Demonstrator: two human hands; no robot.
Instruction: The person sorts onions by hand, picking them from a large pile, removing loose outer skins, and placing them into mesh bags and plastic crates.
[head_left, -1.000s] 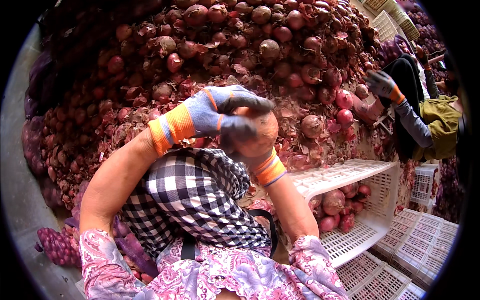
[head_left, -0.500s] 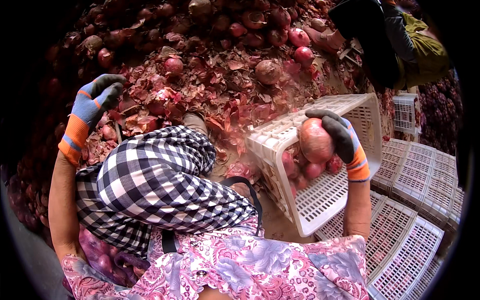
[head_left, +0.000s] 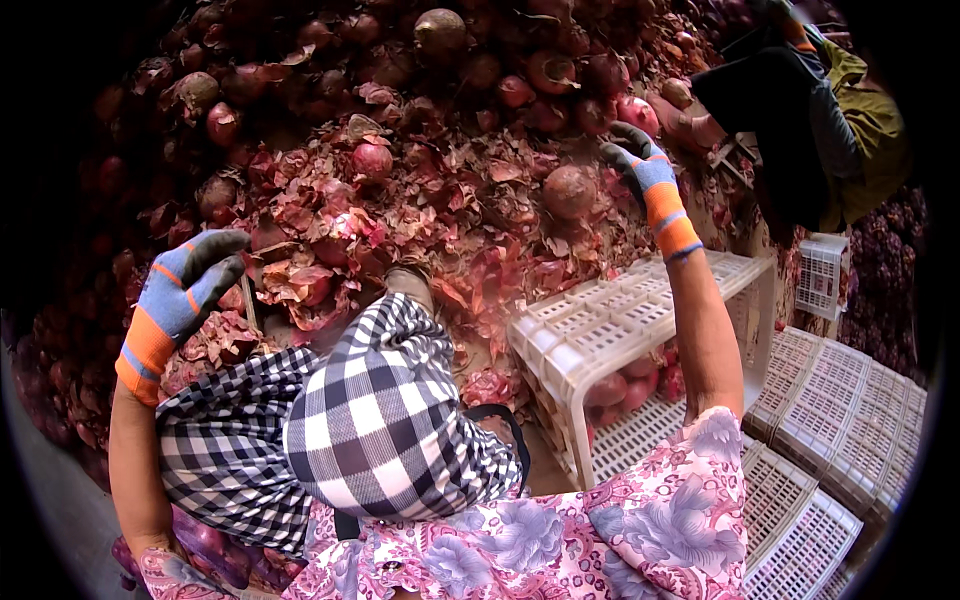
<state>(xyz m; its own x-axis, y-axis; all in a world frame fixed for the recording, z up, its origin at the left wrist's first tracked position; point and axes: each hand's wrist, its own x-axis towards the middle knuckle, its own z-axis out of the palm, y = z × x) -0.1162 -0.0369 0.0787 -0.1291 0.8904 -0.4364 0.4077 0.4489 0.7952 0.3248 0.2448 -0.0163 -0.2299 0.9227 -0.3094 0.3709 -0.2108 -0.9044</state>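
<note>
I see my right hand [head_left: 640, 160] reaching with a spread, empty grip toward an onion [head_left: 570, 190] lying on the peel-strewn heap just beside it. My left hand [head_left: 180, 290] hangs open over the onion skins [head_left: 310, 250], and the white crate [head_left: 640, 330] below my right arm holds a few onions.

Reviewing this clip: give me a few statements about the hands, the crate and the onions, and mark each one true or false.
1. The right hand in its blue and orange glove reaches toward the heap of red onions. True.
2. The white slatted plastic crate is empty. False: several red onions lie inside it.
3. The left hand grips an onion. False: it is open and holds nothing, above the loose dry onion skins.
4. A black and white checked cloth covers the person's knee. True.
5. Another person in a green and black sleeve is at the upper right. True.
</note>
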